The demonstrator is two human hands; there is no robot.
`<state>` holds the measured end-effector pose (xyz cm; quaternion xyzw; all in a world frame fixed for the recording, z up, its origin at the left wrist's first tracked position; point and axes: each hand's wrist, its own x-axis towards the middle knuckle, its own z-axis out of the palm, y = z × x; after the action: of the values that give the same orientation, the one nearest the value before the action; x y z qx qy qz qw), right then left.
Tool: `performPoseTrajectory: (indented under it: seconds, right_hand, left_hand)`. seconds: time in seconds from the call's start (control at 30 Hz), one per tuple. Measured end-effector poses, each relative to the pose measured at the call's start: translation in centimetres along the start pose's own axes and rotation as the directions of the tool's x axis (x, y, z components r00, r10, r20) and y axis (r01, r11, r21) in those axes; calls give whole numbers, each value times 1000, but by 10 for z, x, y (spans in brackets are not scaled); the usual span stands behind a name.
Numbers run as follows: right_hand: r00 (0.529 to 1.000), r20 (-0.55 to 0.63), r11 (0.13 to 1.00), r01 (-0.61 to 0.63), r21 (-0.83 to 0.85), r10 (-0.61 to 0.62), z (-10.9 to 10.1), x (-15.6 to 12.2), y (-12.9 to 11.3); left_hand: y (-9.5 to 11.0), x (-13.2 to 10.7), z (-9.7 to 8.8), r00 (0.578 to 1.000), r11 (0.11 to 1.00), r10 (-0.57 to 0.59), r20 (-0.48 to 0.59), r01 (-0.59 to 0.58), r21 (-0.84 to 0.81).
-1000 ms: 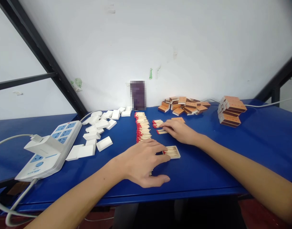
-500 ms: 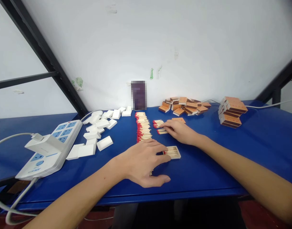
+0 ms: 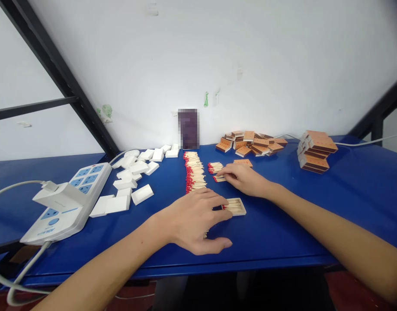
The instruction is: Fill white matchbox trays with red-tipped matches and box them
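My left hand (image 3: 200, 220) has its fingers spread, with its fingertips touching the left end of a small white matchbox tray (image 3: 242, 211). Inside that tray lie matches with pale sticks and red heads. My right hand (image 3: 242, 177) bends its fingers together over a small group of matches (image 3: 219, 179), its fingertips on the sticks. Just behind it lies another little bundle of matches (image 3: 214, 167). A long row of red-headed matches (image 3: 194, 172) runs down the middle of the table, partly hidden under my left hand.
White empty-looking trays (image 3: 125, 183) are scattered at left, beside a power strip (image 3: 68, 203) with a plugged-in charger. Orange matchbox sleeves (image 3: 253, 144) are heaped at the back, one (image 3: 243, 163) apart behind my right hand. Stacked matchboxes (image 3: 317, 151) stand at right on the blue table (image 3: 283, 246).
My right fingertips have shifted slightly at the small group of matches. My left hand and the tray hold almost the same place.
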<state>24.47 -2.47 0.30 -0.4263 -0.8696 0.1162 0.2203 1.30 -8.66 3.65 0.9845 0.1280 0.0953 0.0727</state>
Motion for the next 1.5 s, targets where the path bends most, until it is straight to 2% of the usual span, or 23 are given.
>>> performPoseTrajectory:
  seconds: [0.5,0.93,1.5]
  right_hand:
    - [998,35,995,-40,-87,43,-1,2,-2]
    - [999,-27,999,-26,-32,25,1,0,1]
    - [999,-36,1000,-20,14,21,3,0,3]
  left_hand:
    - [-1,0,1,1000,1000,5,-7,-5,7]
    - [0,0,1,1000,1000,14,-22,-14,12]
    - [0,-1,1,1000,1000,-5,2,5,6]
